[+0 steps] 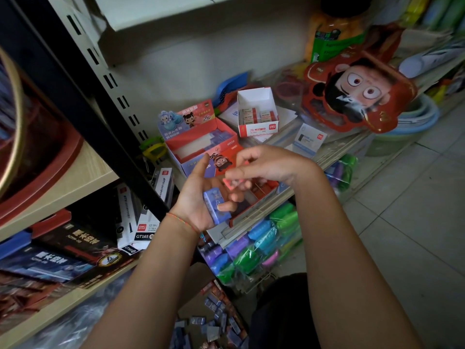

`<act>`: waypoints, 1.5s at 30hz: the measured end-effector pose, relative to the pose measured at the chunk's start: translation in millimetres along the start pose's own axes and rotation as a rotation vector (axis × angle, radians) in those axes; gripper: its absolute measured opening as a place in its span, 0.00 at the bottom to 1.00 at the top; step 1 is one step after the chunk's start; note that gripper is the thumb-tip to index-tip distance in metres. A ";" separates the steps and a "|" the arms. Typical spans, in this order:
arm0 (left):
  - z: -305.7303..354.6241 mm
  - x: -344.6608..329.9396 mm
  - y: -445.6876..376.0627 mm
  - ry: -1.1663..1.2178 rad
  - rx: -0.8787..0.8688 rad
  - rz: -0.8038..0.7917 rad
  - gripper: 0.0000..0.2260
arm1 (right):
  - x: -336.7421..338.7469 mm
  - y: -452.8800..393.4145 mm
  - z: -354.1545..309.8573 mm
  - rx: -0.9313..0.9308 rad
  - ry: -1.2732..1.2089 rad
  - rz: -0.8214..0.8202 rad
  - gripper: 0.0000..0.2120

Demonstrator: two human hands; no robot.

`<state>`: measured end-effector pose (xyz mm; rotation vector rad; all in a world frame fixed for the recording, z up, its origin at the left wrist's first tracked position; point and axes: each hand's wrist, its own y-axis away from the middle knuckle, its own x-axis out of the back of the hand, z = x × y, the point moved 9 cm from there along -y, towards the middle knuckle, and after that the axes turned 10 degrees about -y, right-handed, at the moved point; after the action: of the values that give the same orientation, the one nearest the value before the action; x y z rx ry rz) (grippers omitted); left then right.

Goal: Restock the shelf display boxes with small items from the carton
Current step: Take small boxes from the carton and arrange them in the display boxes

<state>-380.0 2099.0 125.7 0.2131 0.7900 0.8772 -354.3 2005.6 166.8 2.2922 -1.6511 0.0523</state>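
My left hand point(201, 195) is palm up in front of the shelf and holds a blue wrapped eraser point(216, 205). My right hand point(261, 165) hovers just right of it and pinches a small pink eraser point(232, 183) at its fingertips. Behind the hands stands a red and blue cartoon display box point(201, 139), partly filled with blue erasers. A second red display box point(261, 195) sits lower, partly hidden by my hands. The brown carton point(198, 308) lies at the bottom with several loose blue and red erasers inside.
A white box of 2B erasers point(259, 112) stands open at the back of the shelf. A red cartoon-face pack point(359, 94) leans to the right. Bagged coloured items point(261, 245) hang under the shelf edge. Black boxes point(75, 243) fill the left shelf.
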 end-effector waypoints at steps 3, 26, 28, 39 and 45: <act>1.9 16.1 -1.8 0.064 0.014 0.145 0.32 | 21.0 -0.8 -2.4 0.067 -0.213 0.183 0.21; 24.4 30.7 -5.2 0.003 -0.176 0.425 0.04 | 26.2 -4.1 6.2 -0.018 -0.324 0.298 0.13; 25.2 35.3 -5.4 -0.048 -0.148 0.452 0.03 | 25.9 -4.1 -1.8 0.060 -0.246 0.292 0.09; 66.3 42.6 6.1 -0.325 -0.449 0.718 0.10 | 34.9 -10.7 -10.5 0.269 -0.214 0.592 0.05; 99.6 27.2 13.5 -1.683 -0.777 1.107 0.22 | 58.5 -37.7 -46.8 0.297 -0.024 0.817 0.05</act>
<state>-308.4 2142.3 187.6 0.5760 -1.3803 1.4981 -292.6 1975.4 214.9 1.6234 -2.6152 0.4745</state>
